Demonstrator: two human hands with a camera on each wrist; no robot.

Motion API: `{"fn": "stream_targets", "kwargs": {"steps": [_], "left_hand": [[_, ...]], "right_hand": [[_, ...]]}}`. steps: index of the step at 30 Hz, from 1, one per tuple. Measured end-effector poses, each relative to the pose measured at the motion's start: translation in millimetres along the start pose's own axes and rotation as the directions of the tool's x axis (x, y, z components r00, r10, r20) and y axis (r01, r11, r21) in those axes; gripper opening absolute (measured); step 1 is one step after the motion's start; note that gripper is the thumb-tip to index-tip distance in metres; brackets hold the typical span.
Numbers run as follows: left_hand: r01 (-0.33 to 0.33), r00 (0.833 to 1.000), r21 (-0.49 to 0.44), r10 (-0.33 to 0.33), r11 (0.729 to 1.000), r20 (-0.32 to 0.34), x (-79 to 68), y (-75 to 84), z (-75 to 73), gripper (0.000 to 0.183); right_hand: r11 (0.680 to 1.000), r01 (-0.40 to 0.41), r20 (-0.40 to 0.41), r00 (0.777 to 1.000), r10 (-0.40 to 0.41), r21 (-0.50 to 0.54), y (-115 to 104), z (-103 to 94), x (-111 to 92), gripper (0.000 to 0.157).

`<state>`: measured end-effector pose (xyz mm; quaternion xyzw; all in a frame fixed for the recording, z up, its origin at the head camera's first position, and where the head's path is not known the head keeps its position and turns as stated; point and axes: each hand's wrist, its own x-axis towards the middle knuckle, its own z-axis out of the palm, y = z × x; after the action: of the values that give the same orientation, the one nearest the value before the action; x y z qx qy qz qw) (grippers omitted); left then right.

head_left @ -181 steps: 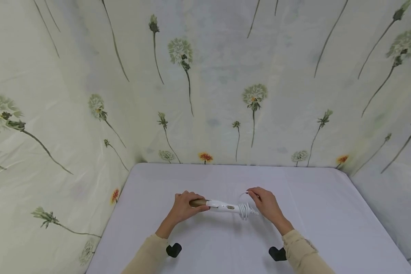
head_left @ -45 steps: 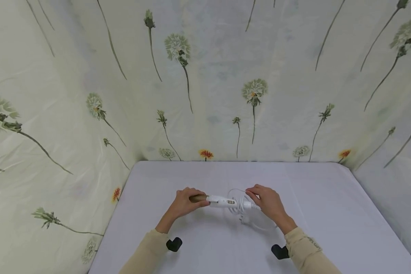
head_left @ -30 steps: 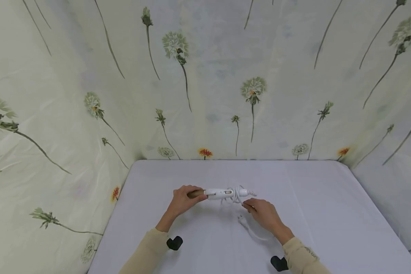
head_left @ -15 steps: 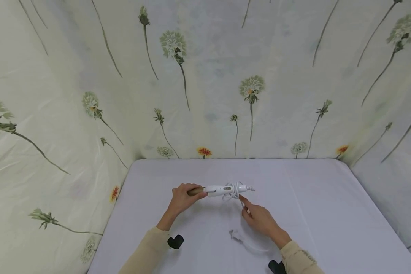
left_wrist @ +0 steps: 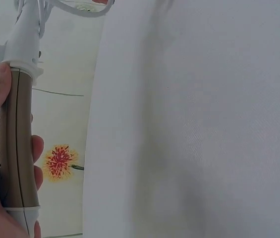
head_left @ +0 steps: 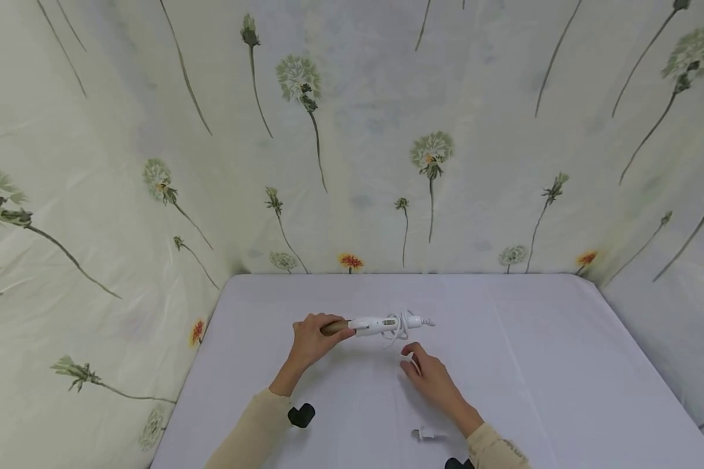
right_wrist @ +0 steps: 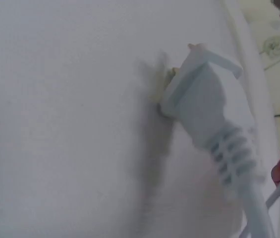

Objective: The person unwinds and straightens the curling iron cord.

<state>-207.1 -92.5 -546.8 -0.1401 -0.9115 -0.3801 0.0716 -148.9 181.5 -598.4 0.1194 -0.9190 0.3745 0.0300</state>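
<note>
My left hand (head_left: 316, 339) grips the brown barrel of a white-handled hair straightener (head_left: 366, 326), held level above the table. In the left wrist view the thumb lies along the split brown part (left_wrist: 18, 144) and the fingertips come round its far side. Loose loops of white power cord (head_left: 402, 327) wrap the handle near its ribbed right end. Below and right of those loops, my right hand (head_left: 436, 384) pinches the cord between thumb and curled fingers. The cord's plug (right_wrist: 209, 99) dangles close over the table, its prongs pointing away from the right wrist.
A white-covered table (head_left: 539, 365) lies under both hands. Curtains with dandelion print (head_left: 363, 130) enclose its back and sides. A black wrist mount (head_left: 301, 415) shows beside the left forearm, another (head_left: 458, 463) beside the right.
The right hand has drawn the cord from above the handle down toward the near side. The plug has come into view and shifted nearer the front. The left hand keeps its grip.
</note>
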Motion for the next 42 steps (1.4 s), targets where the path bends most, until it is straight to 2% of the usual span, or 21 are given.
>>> {"fn": "stream_targets", "kwargs": {"steps": [5, 12, 18, 25, 31, 34, 37, 42], "left_hand": [[0.006, 1.000, 0.024, -0.006, 1.000, -0.028, -2.8, 0.8, 5.4, 0.041], [0.012, 0.999, 0.033, -0.010, 0.999, -0.036, -5.3, 2.3, 11.7, 0.043], [0.016, 0.999, 0.070, -0.013, 0.997, -0.041, -7.2, 0.3, 17.8, 0.043], [-0.027, 0.998, 0.129, 0.033, 0.991, -0.050, -7.4, -1.8, 21.2, 0.043], [-0.043, 0.995, 0.165, 0.057, 0.985, -0.085, -12.2, -5.4, 14.8, 0.039], [-0.034, 0.996, 0.175, 0.048, 0.984, -0.075, -12.1, -7.8, 13.6, 0.038], [-0.029, 0.998, 0.182, 0.040, 0.983, -0.058, -9.9, -9.1, 13.8, 0.040], [-0.056, 0.995, 0.195, 0.072, 0.979, -0.075, -6.0, -8.6, 14.1, 0.040]], "right_hand": [[0.999, -0.003, -0.043, 0.999, 0.001, -0.047, -0.6, 3.3, -8.7, 0.021], [0.989, 0.131, -0.072, 0.988, -0.136, -0.072, -2.7, -2.7, -20.6, 0.013], [0.980, 0.187, -0.048, 0.981, -0.190, -0.064, -6.0, -6.6, -30.2, 0.012], [0.968, 0.234, -0.096, 0.966, -0.242, -0.088, -7.0, -5.1, -36.5, 0.017], [0.939, 0.337, -0.103, 0.934, -0.342, -0.066, -11.1, 3.1, -33.2, 0.015], [0.922, 0.380, -0.127, 0.914, -0.386, -0.068, -13.3, 4.6, -30.5, 0.014], [0.917, 0.392, -0.146, 0.905, -0.399, -0.076, -15.6, 2.8, -28.5, 0.015], [0.913, 0.403, -0.153, 0.900, -0.409, -0.069, -20.5, -3.7, -26.2, 0.015]]}}
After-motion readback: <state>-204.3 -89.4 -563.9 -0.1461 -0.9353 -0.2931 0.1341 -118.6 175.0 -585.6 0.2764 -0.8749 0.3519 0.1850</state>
